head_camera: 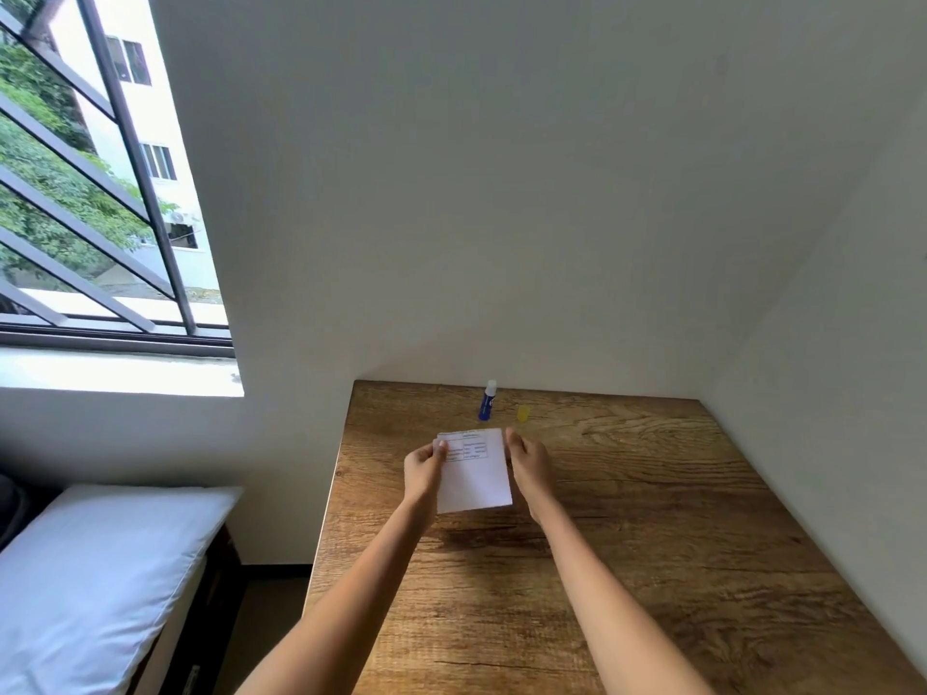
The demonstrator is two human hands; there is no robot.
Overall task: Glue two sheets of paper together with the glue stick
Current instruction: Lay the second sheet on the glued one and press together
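Note:
A small white sheet of paper (pixel 474 474) with a printed table near its top is held above the wooden table (pixel 627 519). My left hand (pixel 424 469) pinches its left edge, thumb on the front. My right hand (pixel 529 464) is at its right edge with fingers curled behind; I cannot tell whether it grips the paper. Whether a second sheet lies behind it is hidden. A blue glue stick (pixel 487 401) with its white glue exposed stands upright near the table's far edge. Its yellow cap (pixel 523 413) sits just right of it.
White walls close off the table at the back and right. The table's left edge drops to the floor. A bed with a white pillow (pixel 100 569) lies at lower left, below a barred window (pixel 100 193).

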